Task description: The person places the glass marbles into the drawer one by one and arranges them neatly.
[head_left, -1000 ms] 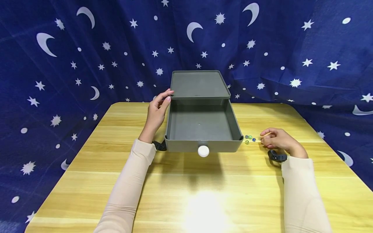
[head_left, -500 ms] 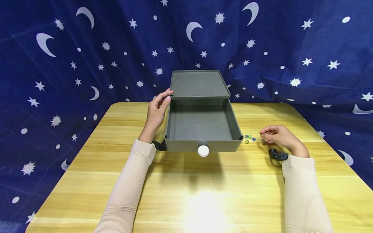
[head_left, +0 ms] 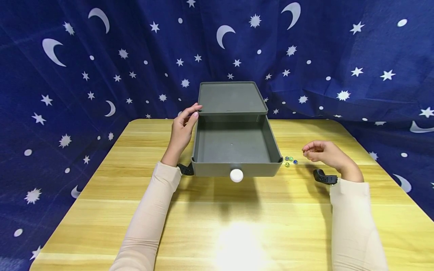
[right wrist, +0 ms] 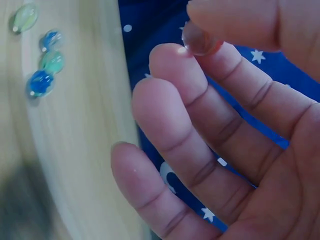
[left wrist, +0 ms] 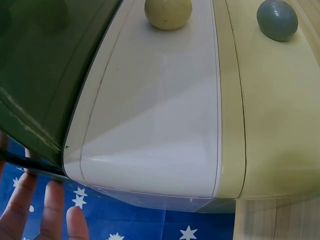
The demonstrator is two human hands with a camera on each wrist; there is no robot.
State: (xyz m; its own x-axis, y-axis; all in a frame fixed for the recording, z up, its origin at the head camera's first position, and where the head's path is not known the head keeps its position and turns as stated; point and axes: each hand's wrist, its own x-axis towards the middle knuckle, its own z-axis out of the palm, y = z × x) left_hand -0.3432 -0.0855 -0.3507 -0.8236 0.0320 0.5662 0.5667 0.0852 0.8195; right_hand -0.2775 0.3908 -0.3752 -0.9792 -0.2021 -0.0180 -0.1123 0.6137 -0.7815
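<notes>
Reddish glass marble is sitting pinched between thumb and index finger of the right hand, around 1 o'clock in the right wrist view. The middle, ring and little fingers are curving loosely, slightly apart. On the wooden table, toward 10 o'clock, four more are lying: a yellow-green marble, a blue-white marble, a green marble and a deep blue marble, the last three bunched close.

Head view: the right hand is hovering over the table at 3 o'clock, near those four; the pinched marble is showing too small to make out. The drawer chest is standing mid-frame, its grey drawer pulled out, white knob facing 6 o'clock. The left hand is touching the chest's edge at 9 o'clock. Starry blue curtain is hanging behind, toward 12.

Left wrist view: the left fingers are showing at 7 o'clock, extended and apart; can't tell how hard they're pressing. A white drawer front is filling the middle, a yellow drawer front lying toward 3.
</notes>
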